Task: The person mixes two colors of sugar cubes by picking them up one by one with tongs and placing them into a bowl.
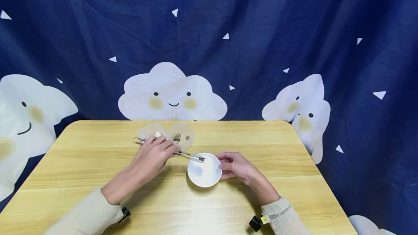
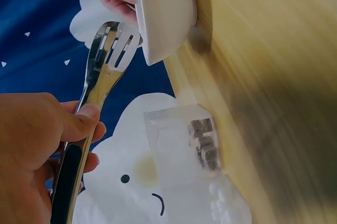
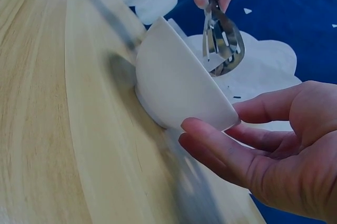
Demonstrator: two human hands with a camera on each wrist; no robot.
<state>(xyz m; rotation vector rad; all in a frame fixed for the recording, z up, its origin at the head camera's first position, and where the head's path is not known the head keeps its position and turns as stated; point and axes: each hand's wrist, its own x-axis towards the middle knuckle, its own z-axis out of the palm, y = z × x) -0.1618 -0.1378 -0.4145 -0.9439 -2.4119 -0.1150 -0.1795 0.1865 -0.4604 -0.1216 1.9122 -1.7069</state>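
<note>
My left hand point(image 1: 153, 155) grips metal tongs point(image 2: 100, 82) with slotted heads, seen closely in the left wrist view. In the head view the tong tips reach over a white bowl point(image 1: 204, 177), and a small dark piece point(image 1: 201, 159) shows at them. My right hand point(image 1: 236, 166) holds the bowl at its right rim, thumb and fingers on either side of the edge in the right wrist view. Behind the left hand stands a clear container point(image 1: 191, 135) with several brown cubes point(image 2: 204, 145). Beside it, a second clear container point(image 1: 143, 132) with white pieces point(image 2: 221, 203) is partly hidden by the hand.
A light wooden table point(image 1: 261, 137) carries everything. A dark blue curtain point(image 1: 202, 39) with cloud faces hangs right behind its far edge and along the sides. Both sleeves point(image 1: 85, 213) lie low over the table's near part, with a black device at each wrist.
</note>
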